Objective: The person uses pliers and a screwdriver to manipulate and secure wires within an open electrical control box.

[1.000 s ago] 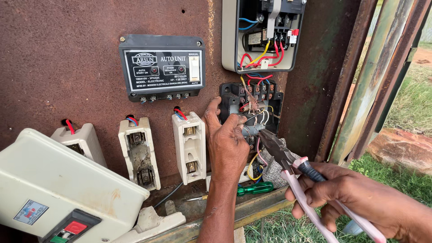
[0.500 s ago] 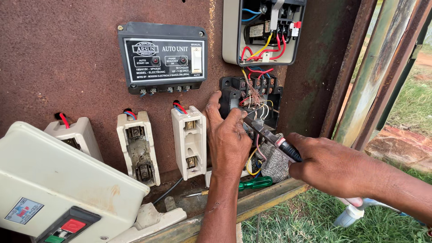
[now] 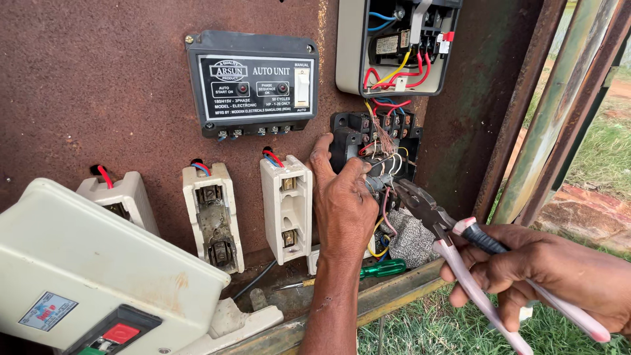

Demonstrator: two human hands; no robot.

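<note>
While gripping pliers point(image 3: 453, 240), right hand point(image 3: 526, 266) curled.

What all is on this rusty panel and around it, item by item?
Control unit: one, black, upper middle of panel.
Open switch box: one, cream, red, yellow and blue wires inside, top.
Terminal block: one, black, bare wires, below the box.
Fuse holders: three, white, in a row.
Starter cover: one, cream, red button, lower left.
Screwdriver: one, green handle, bottom ledge.
Pliers: one, pale pink handles, right.
Left hand: at the terminal block wires.
Right hand: grips the pliers.
</note>
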